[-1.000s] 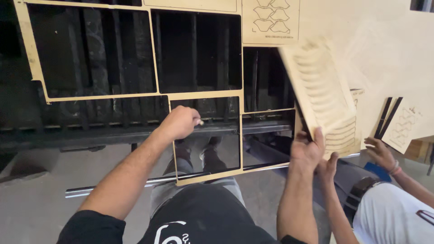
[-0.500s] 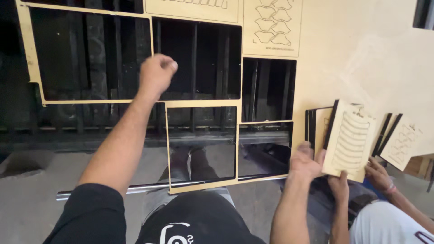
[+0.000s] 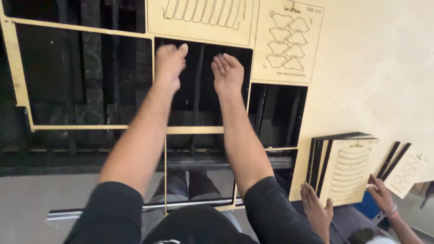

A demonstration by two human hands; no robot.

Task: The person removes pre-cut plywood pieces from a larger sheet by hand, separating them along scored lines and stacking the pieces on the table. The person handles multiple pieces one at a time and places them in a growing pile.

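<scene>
A large pale plywood sheet [image 3: 379,68] lies on a dark slatted machine bed, with several rectangular panels cut out of it. Both my arms reach forward over an open cut-out [image 3: 199,90]. My left hand [image 3: 169,61] is loosely curled and holds nothing. It sits just under a cut panel with curved slat outlines [image 3: 203,20]. My right hand [image 3: 228,72] is beside it, with the fingers extended and nothing in them, just below the same panel's lower edge. Neither hand clearly touches the panel.
To the right of that panel is a second one with wavy shapes [image 3: 287,40]. At lower right another person's hands [image 3: 316,208] hold an upright stack of cut panels [image 3: 343,169]. A second stack [image 3: 404,169] stands next to it. A metal rail [image 3: 63,213] runs along the machine's near edge.
My right hand has let go of the slatted panel, which now stands in the other person's stack. Both my hands have moved up to the top-middle panel.
</scene>
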